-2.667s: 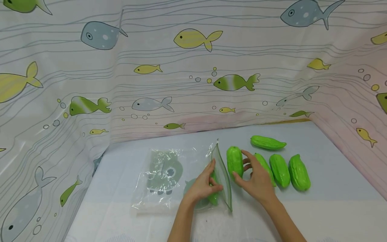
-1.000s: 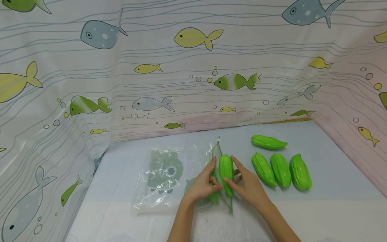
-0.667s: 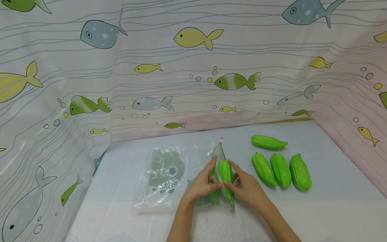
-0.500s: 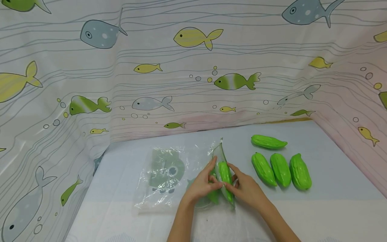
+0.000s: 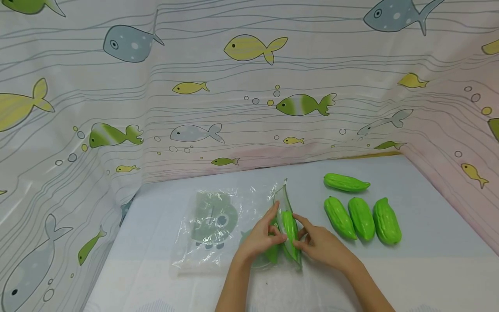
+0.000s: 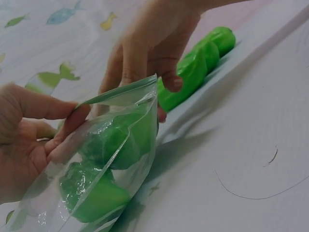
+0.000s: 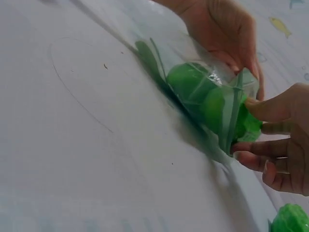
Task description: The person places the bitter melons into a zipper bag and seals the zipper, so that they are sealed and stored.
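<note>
A clear zip bag (image 5: 187, 258) with a pale green animal print lies flat, its mouth facing right. My left hand (image 5: 259, 238) pinches one edge of that mouth and keeps it parted. In the opening sits a bright green ridged bitter melon (image 5: 290, 227), largely inside the bag. My right hand (image 5: 325, 242) holds its outer side, the thumb (image 7: 263, 108) on the melon's end and the fingers below, beside the green zip strip (image 7: 231, 111). Deeper in, another bitter melon (image 6: 94, 193) shows through the plastic, partly behind my left hand in the head view.
Several more bitter melons lie right of the bag: one crosswise at the back (image 5: 347, 183), the others in a row, with one (image 5: 340, 218) nearest my right hand. A fish-printed curtain (image 5: 249, 125) stands behind and at both sides of the white-covered table (image 5: 429, 277).
My right hand has brought the bitter melon leftward from beside the bag into its mouth, then slid it deeper. My left hand stays at the bag's edge.
</note>
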A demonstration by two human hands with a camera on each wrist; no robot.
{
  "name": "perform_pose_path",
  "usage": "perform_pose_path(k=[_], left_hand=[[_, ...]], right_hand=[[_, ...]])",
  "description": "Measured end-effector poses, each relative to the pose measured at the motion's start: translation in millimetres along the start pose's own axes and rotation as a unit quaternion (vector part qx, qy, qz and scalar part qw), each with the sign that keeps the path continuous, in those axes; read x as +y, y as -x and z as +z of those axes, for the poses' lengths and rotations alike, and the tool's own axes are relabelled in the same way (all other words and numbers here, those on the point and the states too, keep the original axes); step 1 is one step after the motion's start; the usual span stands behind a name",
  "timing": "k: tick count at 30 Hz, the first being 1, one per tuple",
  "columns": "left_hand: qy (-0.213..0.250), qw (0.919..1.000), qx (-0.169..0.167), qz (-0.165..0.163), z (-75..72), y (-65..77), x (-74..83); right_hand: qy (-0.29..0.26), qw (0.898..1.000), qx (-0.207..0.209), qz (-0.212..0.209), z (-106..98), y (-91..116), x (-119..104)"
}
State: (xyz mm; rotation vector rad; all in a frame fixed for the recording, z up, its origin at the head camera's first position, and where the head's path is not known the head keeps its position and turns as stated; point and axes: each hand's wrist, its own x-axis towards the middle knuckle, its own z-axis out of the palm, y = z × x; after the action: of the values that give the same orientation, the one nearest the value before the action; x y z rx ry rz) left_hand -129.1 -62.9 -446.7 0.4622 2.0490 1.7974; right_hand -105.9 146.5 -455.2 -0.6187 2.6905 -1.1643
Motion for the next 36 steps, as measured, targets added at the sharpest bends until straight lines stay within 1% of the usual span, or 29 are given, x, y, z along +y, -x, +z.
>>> perform_pose_path(k=[3,5,9,15,21,28,33,36], left_hand=[[0.001,1.0000,-0.002,-0.001,0.1,0.2,0.5],[0.002,1.0000,-0.003,0.001,0.1,0.1,0.6],[0.001,1.0000,-0.008,0.002,0.5,0.3,1.6],[0.004,0.9999,-0.009,-0.004,2.4,1.6,3.0],[0.013,0.9998,-0.013,-0.010,3.5,1.1,2.8],[0.012,0.9997,-0.022,-0.004,3.5,0.5,1.6],[0.002,0.9996,-0.028,-0.008,3.7,0.5,0.1],[-0.012,0.9995,-0.026,-0.011,3.8,0.5,-0.2]], right_hand=[[-0.007,1.000,-0.019,-0.009,-3.5,0.5,2.3],[-0.007,1.000,-0.024,-0.016,-3.6,0.1,4.2],[-0.004,0.999,-0.014,-0.042,-1.4,-0.9,7.3],[0.004,0.998,-0.008,-0.061,5.9,-2.8,8.4],[0.011,0.998,-0.011,-0.067,10.9,-3.9,7.1],[0.018,0.998,-0.014,-0.065,11.3,-3.4,6.5],[0.020,0.998,-0.014,-0.063,9.1,-2.2,4.2],[0.021,0.998,-0.013,-0.056,5.0,-0.7,3.0]])
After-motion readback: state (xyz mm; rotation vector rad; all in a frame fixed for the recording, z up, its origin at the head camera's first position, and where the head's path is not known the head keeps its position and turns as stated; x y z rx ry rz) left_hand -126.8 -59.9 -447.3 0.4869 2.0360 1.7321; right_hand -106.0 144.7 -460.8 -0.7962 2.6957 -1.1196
